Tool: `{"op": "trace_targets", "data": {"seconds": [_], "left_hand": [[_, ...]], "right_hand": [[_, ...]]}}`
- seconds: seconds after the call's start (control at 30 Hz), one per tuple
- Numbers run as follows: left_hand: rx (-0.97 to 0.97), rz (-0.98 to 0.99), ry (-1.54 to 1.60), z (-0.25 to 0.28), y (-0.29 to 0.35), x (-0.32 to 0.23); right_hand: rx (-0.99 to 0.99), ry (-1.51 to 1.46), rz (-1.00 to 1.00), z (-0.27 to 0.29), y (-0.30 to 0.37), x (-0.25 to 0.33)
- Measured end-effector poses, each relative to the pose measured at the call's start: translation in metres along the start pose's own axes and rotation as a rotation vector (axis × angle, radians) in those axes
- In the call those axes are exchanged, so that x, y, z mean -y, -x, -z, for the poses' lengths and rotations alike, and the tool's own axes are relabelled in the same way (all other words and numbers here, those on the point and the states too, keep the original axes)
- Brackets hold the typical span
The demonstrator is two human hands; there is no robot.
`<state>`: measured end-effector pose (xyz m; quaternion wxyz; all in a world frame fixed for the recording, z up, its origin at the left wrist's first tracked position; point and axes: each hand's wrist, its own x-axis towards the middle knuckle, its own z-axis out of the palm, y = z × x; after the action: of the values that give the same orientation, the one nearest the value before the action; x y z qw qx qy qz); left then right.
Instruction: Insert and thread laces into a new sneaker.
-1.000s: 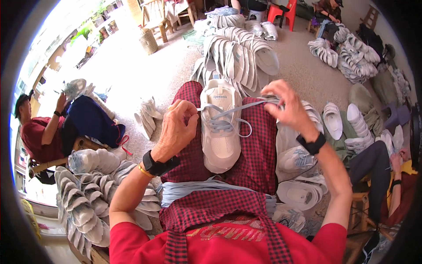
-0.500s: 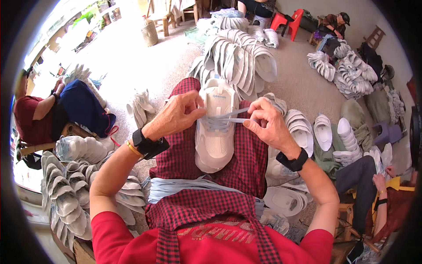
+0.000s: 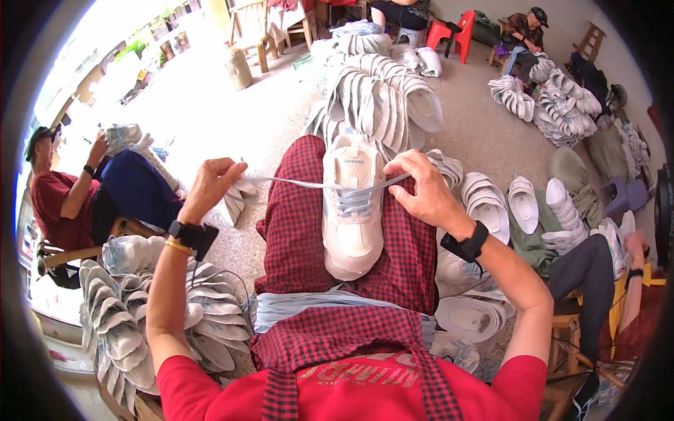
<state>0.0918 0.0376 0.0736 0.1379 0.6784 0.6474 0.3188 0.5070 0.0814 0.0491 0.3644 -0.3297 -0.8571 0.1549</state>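
Observation:
A white sneaker lies between my thighs on the red-and-black checked apron, its toe toward me. Pale blue shoelace crosses its tongue in several rows. Out to the left of the shoe, my left hand pinches a lace end, which stretches taut across to the eyelets. Close by the shoe's right side, my right hand grips another stretch of lace between thumb and fingers. A bundle of pale blue laces rests across my lap.
Stacked white shoe uppers stand just beyond my knees. More uppers pile up at my lower left and along my right. Co-workers sit at the left, right and far right. A red plastic chair stands at the back.
My left hand has moved away from the shoe to the left, drawing the lace out taut. My right hand stays near the shoe's right side. The left co-worker's arm has risen.

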Motion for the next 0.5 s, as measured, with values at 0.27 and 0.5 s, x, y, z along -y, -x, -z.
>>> {"op": "trace_targets", "data": {"seconds": [0.27,0.5], "left_hand": [[0.151,-0.427,0.166,-0.06,0.006,-0.091],[0.221,-0.448,0.139,-0.085,0.01,-0.093]], "right_hand": [[0.133,0.042,0.107,0.003,-0.007,0.009],[0.044,0.217,0.394,0.009,-0.017,0.008]]}}
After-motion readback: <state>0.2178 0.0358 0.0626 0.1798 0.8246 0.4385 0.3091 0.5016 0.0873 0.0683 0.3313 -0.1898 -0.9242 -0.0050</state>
